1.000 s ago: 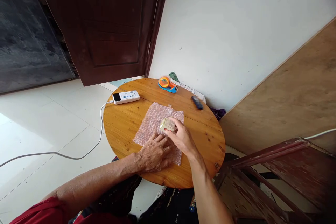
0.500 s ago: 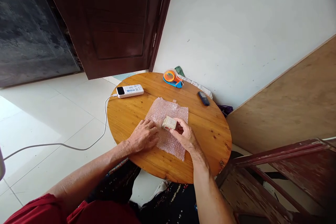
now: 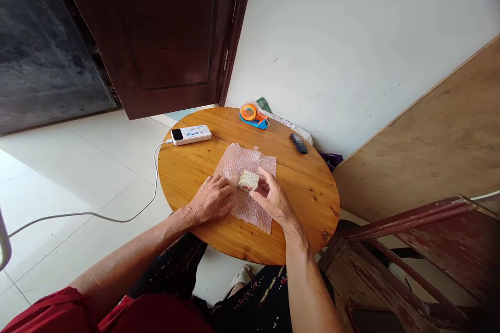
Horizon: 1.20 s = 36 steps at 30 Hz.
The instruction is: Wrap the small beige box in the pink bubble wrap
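Observation:
A small cream box (image 3: 248, 180) with printed text and a red mark lies on a sheet of bubble wrap (image 3: 253, 213). Just right of the box, my right hand (image 3: 273, 197) has its thumb and fingers spread in a curve, with a gap between them and the box's side. My left hand (image 3: 213, 199) rests at the left edge of the bubble wrap, its fingers curled down onto the sheet. Their tips are partly hidden.
The round wooden table (image 3: 308, 192) carries a white device (image 3: 191, 134) with a grey cable (image 3: 128, 218), an orange-and-blue tape dispenser (image 3: 253, 115) and a dark blurred object (image 3: 299, 143). A worn wooden chair (image 3: 410, 250) stands at the right.
My right fingers have come away from the box and spread apart; the box now rests on the bubble wrap. My left hand stays where it was. The view has shifted slightly.

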Tool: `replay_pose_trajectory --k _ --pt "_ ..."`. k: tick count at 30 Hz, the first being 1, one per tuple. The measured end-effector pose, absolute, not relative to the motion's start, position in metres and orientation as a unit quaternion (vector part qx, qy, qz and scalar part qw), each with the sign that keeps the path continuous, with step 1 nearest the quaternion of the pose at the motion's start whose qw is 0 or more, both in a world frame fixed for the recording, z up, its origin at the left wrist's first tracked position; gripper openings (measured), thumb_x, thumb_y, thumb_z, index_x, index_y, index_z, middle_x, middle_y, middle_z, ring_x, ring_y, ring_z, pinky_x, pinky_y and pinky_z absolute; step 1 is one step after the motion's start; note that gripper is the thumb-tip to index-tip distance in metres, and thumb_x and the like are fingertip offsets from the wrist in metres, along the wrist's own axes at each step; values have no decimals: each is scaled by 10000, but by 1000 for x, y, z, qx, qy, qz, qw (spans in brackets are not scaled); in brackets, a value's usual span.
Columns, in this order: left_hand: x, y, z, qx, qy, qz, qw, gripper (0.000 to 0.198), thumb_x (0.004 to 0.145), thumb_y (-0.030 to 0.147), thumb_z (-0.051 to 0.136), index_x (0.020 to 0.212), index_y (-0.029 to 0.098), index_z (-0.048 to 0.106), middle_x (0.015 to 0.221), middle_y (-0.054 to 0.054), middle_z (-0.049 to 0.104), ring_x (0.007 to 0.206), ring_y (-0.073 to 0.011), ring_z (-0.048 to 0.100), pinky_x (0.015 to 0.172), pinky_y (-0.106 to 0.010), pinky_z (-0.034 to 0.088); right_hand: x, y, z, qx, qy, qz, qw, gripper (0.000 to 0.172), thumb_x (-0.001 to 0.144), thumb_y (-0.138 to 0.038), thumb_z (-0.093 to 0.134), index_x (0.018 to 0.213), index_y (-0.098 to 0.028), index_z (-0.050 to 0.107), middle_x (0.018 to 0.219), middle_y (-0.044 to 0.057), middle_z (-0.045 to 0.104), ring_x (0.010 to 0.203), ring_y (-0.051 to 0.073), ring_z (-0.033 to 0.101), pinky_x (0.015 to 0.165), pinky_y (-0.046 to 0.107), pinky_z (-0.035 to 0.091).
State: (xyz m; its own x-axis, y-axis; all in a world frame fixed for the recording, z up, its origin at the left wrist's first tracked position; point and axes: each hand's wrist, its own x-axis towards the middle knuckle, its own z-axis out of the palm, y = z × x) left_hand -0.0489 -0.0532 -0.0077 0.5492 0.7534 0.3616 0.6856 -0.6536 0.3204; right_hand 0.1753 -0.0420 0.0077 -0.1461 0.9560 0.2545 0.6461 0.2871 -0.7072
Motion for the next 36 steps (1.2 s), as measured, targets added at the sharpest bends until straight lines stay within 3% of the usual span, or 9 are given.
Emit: replay_pose_trajectory --k 4,10,17,19,23,26,29,33,36 --pt "-51 -54 -6 870 406 263 96 182 865 273 569 1001 190 657 1057 -97 645 1005 -249 543 898 -411 444 177 -82 30 -538 -779 87 310 445 846 -284 570 1285 -220 533 1331 130 567 1234 275 549 1029 471 460" --pt "-55 -57 -1 864 395 294 110 198 834 290 586 989 192 663 1054 -90 652 998 -247 557 897 -418 434 158 -126 24 -535 -834 -28 132 220 859 -169 565 1048 -192 676 1254 145 648 1074 311 613 939 503 461" --pt "-61 -59 10 884 359 289 82 585 741 506 728 1228 214 588 1324 -131 567 1272 -329 453 1093 -522 318 152 -106 30 -560 -797 -57 221 246 935 -122 426 874 -208 648 1010 73 742 902 228 657 881 386 421" --pt "-55 -52 14 883 368 285 65 488 773 408 727 1204 215 607 1350 -133 558 1298 -328 440 1099 -525 319 156 -96 40 -565 -789 -35 240 243 942 -151 413 859 -217 631 961 61 744 877 217 662 849 367 419" --pt "-38 -29 21 868 395 287 90 55 842 253 647 841 206 675 1230 -95 640 1192 -282 540 1028 -482 407 167 -82 55 -564 -782 28 265 202 947 -277 443 874 -232 626 909 47 741 866 218 675 829 357 441" --pt "-30 -16 24 857 401 294 135 58 821 215 637 770 194 657 1169 -85 674 1113 -257 600 985 -452 455 177 -80 57 -553 -777 69 292 245 869 -402 582 1047 -238 624 1082 74 722 1014 257 664 888 391 475" --pt "-27 -8 27 842 408 302 184 37 777 171 638 745 183 652 1149 -89 692 1069 -249 641 962 -427 490 183 -76 55 -572 -759 87 298 344 802 -377 642 1116 -238 610 1128 91 706 1045 282 652 901 423 486" --pt "-23 -4 27 810 409 330 261 57 743 120 628 749 173 650 1136 -87 716 1023 -226 677 940 -375 523 186 -58 51 -580 -739 171 296 135 826 -314 580 914 -233 642 853 24 713 778 202 656 724 319 490" --pt "-19 -3 27 784 422 333 310 40 745 138 635 749 172 656 1105 -70 736 1001 -220 691 901 -353 541 188 -40 49 -558 -734 221 318 164 831 -327 550 725 -224 621 736 8 658 693 170 611 649 279 459"
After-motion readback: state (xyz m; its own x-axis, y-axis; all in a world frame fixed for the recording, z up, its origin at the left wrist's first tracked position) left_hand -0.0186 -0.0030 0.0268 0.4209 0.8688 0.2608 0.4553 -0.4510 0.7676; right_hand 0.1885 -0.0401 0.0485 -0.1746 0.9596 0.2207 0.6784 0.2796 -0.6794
